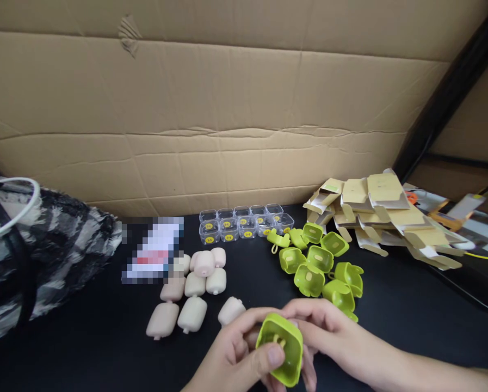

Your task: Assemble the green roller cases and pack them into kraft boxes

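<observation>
My left hand (244,354) grips a hollow lime-green square shell (282,354), its open side towards me and the thumb pressed inside near a small yellowish loop. Against the shell's far right side rest the bent fingers of my right hand (325,332), partly hidden behind it. Just beyond my hands lie several more lime-green shells (309,279). Pale, rounded square pieces with small nubs, in pink and cream, lie to the left; a pale piece (231,311) is nearest my left hand.
Clear plastic boxes (229,230) with yellow stickers stand in rows at the back. Flattened cardboard boxes (386,201) are piled at the right. A black-and-grey bag (64,245) sits at the left, near a blurred-out flat item (156,247). A cardboard wall (227,98) rises behind the black table.
</observation>
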Demonstrator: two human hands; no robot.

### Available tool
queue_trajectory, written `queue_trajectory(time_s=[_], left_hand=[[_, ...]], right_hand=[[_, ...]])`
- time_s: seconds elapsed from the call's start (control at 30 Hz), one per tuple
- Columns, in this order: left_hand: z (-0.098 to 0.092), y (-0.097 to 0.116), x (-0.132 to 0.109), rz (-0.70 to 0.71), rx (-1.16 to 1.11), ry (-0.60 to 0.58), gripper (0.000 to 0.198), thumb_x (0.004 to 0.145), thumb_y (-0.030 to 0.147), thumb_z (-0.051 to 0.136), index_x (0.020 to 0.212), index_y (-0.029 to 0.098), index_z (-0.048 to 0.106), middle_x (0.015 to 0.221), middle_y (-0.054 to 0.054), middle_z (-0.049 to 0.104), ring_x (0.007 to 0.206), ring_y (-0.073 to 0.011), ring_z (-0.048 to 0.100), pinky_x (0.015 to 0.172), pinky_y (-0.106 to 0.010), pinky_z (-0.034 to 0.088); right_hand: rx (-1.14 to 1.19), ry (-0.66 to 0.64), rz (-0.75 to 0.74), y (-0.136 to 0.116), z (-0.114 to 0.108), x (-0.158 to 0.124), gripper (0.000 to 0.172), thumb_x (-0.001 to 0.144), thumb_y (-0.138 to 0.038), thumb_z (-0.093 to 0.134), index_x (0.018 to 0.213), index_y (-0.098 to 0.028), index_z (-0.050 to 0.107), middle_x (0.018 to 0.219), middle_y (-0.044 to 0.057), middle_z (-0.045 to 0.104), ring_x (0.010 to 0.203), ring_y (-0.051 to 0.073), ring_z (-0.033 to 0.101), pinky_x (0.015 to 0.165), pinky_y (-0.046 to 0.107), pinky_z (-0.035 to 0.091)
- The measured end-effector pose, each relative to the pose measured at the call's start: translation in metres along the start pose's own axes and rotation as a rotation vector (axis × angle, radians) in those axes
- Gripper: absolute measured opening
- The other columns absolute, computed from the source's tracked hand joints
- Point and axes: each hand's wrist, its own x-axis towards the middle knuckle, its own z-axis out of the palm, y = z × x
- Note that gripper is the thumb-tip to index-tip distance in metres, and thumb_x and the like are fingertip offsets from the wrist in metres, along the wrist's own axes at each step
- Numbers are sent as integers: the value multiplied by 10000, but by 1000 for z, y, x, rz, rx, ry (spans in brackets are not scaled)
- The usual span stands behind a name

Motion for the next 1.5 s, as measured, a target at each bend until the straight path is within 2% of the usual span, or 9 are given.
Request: queue_trajectory(time_s=[0.3,0.5,0.6,0.73,0.83,0.97,1.13,1.33,1.5], left_hand=[[3,1,-3,30,15,-43,427,670,433,790,1048,256,699,812,-18,727,697,-130,658,581,-197,511],[-3,-3,-5,48,38,-136,397,690,397,788,1066,300,705,909,23,711,834,-121,626,748,-202,467],[-5,-5,-5,39,82,-207,362,730,398,757,1067,276,705,893,18,708,815,-121,622,751,-211,448],[-2,-2,-7,27,53,-190,352,725,389,761,1048,261,705,928,5,715,852,-144,638,788,-243,441],[0,-1,-7,7,37,-134,319,726,389,759,1001,236,700,896,-9,714,810,-150,651,758,-259,447],[-1,-2,-6,2,20,-128,272,742,385,747,942,206,705,849,-15,697,788,-147,642,750,-261,444],[0,0,-7,9,44,-133,309,739,393,748,919,153,676,833,-26,654,748,-117,583,704,-222,406],[-4,-6,-2,1,46,-201,380,733,467,729,890,147,599,727,18,536,629,-74,463,622,-199,350],[-3,-6,-2,16,61,-197,388,718,490,732,863,168,570,700,20,554,617,-89,508,598,-210,353]], right_hand=[[95,-3,63,-6,-8,-1,213,756,-313,748,780,-114,676,549,-36,592,394,-2,418,394,109,293],[122,-92,182,-7,-14,-1,230,676,-271,781,784,-106,661,588,-27,616,381,16,487,375,115,374],[86,-120,242,-5,-13,-2,186,625,-198,750,718,-118,610,550,-48,587,351,14,469,343,105,368],[84,-20,240,-5,-7,-2,75,576,-124,567,646,-145,549,492,-72,538,304,13,434,301,96,323],[110,14,210,-7,-1,-3,106,574,-143,518,676,-147,550,498,-55,561,327,39,505,322,97,331],[69,5,203,-8,1,-4,140,666,-231,607,770,-143,575,568,-32,609,383,55,558,353,107,339],[-8,-38,203,-3,-1,-3,126,669,-217,608,708,-162,502,506,-73,541,332,30,480,359,113,284],[-283,-75,132,6,-1,-7,202,858,-393,482,826,-201,428,574,-76,476,431,57,491,423,142,336],[-294,-94,150,4,3,-7,263,872,-468,460,829,-218,387,538,-92,451,372,51,440,381,131,326]])
